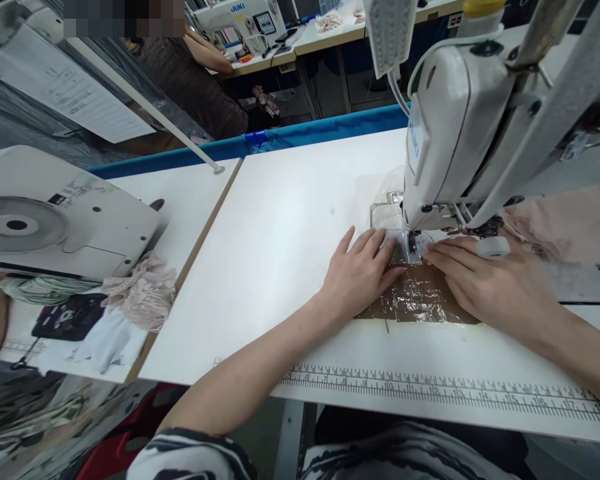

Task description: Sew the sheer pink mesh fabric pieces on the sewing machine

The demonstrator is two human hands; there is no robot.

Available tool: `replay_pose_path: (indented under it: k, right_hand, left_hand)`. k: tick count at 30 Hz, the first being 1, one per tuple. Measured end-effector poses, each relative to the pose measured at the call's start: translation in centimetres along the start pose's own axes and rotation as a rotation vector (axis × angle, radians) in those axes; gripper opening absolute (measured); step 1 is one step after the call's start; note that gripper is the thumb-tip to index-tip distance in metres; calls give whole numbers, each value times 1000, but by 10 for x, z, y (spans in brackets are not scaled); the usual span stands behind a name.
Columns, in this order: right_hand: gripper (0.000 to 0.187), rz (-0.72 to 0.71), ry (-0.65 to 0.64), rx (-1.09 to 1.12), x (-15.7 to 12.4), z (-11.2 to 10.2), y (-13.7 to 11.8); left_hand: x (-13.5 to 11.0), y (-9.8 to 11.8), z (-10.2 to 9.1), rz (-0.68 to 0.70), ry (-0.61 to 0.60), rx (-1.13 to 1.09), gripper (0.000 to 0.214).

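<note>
My left hand (357,273) lies flat with its fingers spread, its tips on a sheer pale piece of fabric (364,193) left of the needle. My right hand (485,277) rests just right of the needle, fingers stretched out and side by side; its thumb is mostly hidden. Between them is the presser foot (413,241) of a white sewing machine (450,127), over a clear plate. Whatever lies under the right fingertips is hard to make out. Shiny brown tape (415,293) covers the table between my wrists.
A printed ruler (430,385) runs along the front edge of the white table (280,233). Pink fabric (575,223) lies right of the machine. Another machine (65,207) stands left, beside a bundle of pale strips (143,290). A person (190,87) sits beyond the blue edge (330,127).
</note>
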State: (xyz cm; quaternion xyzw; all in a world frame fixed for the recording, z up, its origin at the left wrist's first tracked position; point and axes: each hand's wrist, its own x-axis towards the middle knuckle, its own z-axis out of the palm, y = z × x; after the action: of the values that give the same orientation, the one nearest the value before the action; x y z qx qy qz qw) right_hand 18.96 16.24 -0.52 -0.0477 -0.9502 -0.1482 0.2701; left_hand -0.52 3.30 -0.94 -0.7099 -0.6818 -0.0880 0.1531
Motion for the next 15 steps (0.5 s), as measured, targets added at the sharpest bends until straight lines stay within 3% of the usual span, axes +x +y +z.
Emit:
replay_pose_path:
  k: [3, 7, 8, 9, 11, 13, 15]
  right_hand:
    - [36, -7, 12, 115, 0, 0, -3]
    - [40, -142, -95, 425, 0, 0, -12]
    - [37, -177, -96, 489, 0, -1, -14]
    - [34, -205, -81, 544, 0, -2, -14]
    - [26, -235, -34, 632, 0, -4, -12]
    - [22, -236, -13, 680, 0, -7, -8]
    - [23, -205, -29, 661, -2, -8, -2]
  left_hand:
    - [-10, 17, -13, 72, 15, -16, 39]
    - [-21, 33, -25, 611, 203, -281, 31]
    - [-22, 32, -26, 642, 264, -305, 29]
    - [-21, 29, -27, 576, 297, -298, 27]
    - [-19, 20, -28, 255, 233, -229, 25]
    - [-14, 10, -29, -46, 32, -142, 33]
    - [-11, 4, -29, -169, -148, -117, 44]
